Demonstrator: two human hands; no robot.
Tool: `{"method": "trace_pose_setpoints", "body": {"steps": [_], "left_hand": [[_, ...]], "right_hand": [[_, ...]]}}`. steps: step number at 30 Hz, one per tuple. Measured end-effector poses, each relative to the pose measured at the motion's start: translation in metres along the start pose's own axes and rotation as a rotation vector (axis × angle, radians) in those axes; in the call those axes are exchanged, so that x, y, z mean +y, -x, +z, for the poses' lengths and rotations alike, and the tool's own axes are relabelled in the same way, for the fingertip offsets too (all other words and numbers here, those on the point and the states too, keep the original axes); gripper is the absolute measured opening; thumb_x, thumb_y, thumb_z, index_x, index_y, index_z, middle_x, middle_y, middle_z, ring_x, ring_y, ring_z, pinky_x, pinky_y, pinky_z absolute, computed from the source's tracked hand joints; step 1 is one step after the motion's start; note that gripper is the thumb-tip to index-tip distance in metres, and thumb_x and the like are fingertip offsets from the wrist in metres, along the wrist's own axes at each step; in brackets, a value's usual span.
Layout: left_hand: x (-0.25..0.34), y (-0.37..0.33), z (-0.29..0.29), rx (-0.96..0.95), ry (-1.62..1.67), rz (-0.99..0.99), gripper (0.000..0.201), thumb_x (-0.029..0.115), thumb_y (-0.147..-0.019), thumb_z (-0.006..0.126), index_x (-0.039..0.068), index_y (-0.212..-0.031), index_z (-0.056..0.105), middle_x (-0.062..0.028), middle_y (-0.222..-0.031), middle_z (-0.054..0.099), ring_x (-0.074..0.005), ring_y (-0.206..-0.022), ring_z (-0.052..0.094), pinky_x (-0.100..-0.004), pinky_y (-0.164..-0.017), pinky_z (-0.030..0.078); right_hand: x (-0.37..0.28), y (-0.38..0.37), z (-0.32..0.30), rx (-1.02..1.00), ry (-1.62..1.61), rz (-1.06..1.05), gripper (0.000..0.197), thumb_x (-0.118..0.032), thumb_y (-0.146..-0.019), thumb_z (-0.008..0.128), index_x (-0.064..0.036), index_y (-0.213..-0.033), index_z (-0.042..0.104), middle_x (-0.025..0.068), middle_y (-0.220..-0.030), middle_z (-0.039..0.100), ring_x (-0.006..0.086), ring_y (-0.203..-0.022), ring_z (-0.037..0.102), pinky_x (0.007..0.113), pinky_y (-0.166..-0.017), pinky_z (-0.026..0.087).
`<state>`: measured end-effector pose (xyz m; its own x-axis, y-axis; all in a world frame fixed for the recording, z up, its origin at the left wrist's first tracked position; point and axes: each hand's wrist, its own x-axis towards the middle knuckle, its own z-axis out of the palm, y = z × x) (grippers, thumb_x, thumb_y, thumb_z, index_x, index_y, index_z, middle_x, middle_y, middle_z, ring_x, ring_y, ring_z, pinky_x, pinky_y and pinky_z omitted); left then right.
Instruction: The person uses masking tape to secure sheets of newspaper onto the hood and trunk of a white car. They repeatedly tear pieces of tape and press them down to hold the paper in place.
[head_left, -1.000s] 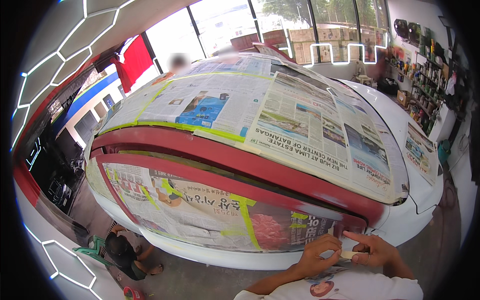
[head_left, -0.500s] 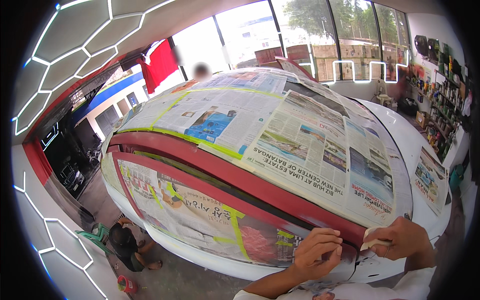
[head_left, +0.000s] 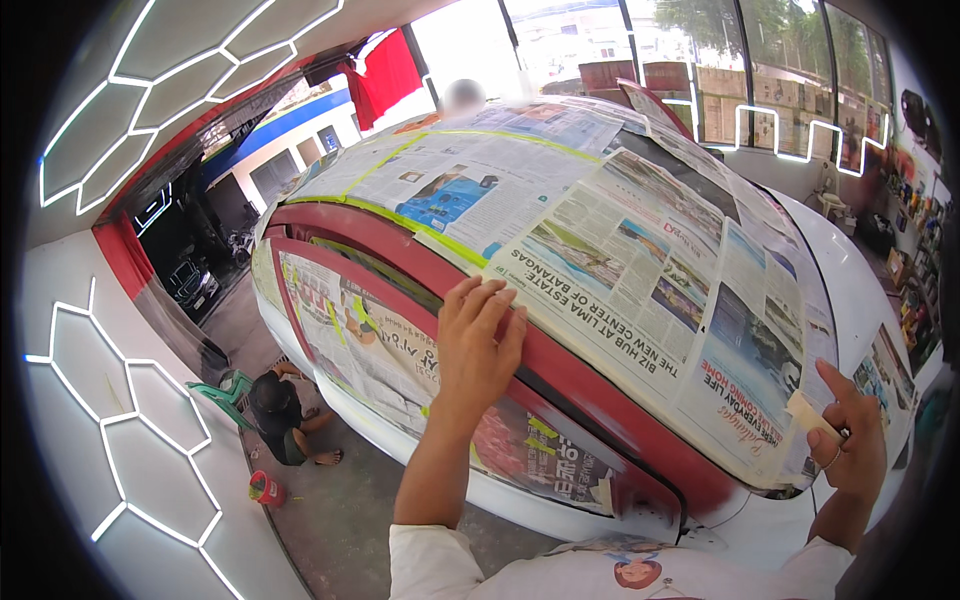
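Observation:
My left hand (head_left: 480, 335) is stretched over the red roof rail (head_left: 360, 235) of a car, fingers extended and holding nothing. Its fingertips are at the edge of the newspaper sheets (head_left: 570, 290) that cover the roof. A yellow-green strip of masking tape (head_left: 445, 250) runs along that paper edge, just beyond my fingers. My right hand (head_left: 852, 440), over the rear corner of the papered area, pinches a small cream-coloured folded piece (head_left: 808, 414) between thumb and fingers, index finger raised. Whether this piece is tape, paper or a pad I cannot tell.
Newspaper (head_left: 390, 350) also covers the side windows of the white-bodied car. A person (head_left: 285, 415) crouches low at the left beside a green chair (head_left: 225, 395) and a red bucket (head_left: 265, 488). Shelves with bottles (head_left: 915, 215) line the right wall.
My left hand has moved forward and left, from the rear door area to the roof edge. My right hand has moved right and away from the red pillar, still gripping the cream piece. The view has shifted.

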<state>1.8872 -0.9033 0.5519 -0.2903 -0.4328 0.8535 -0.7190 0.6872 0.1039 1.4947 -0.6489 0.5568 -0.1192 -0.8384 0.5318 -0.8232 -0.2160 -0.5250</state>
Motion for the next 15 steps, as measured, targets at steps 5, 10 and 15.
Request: {"method": "trace_pose_setpoints", "body": {"steps": [5,10,15], "left_hand": [[-0.028,-0.02,0.007,-0.326,-0.312,0.111,0.057,0.045,-0.101,0.058,0.007,-0.144,0.058,-0.0187,-0.154,0.05,-0.0402,-0.149,0.037,-0.059,-0.12,0.026],[-0.029,-0.035,0.019,-0.612,-0.499,-0.004,0.081,0.067,-0.103,0.04,0.011,-0.16,0.038,-0.0204,-0.167,0.031,-0.0403,-0.156,0.025,-0.0623,-0.124,0.016],[-0.021,-0.045,0.023,-0.682,-0.468,-0.076,0.09,0.074,-0.098,0.042,0.009,-0.16,0.038,-0.0214,-0.166,0.031,-0.0421,-0.156,0.023,-0.0641,-0.123,0.015]], "right_hand": [[0.018,0.008,-0.004,-0.01,-0.073,0.139,0.077,-0.029,-0.08,0.074,0.0004,-0.148,0.053,0.0015,-0.053,0.048,0.01,-0.05,0.034,0.027,-0.056,0.029],[0.03,0.012,-0.003,0.008,-0.024,0.188,0.074,-0.032,-0.081,0.075,-0.0023,-0.147,0.057,-0.0009,-0.06,0.044,0.0116,-0.059,0.035,0.03,-0.061,0.029],[0.046,0.014,-0.003,-0.04,-0.022,0.309,0.074,-0.041,-0.085,0.075,-0.0045,-0.147,0.057,-0.0013,-0.067,0.042,0.0128,-0.066,0.034,0.032,-0.069,0.03]]}}
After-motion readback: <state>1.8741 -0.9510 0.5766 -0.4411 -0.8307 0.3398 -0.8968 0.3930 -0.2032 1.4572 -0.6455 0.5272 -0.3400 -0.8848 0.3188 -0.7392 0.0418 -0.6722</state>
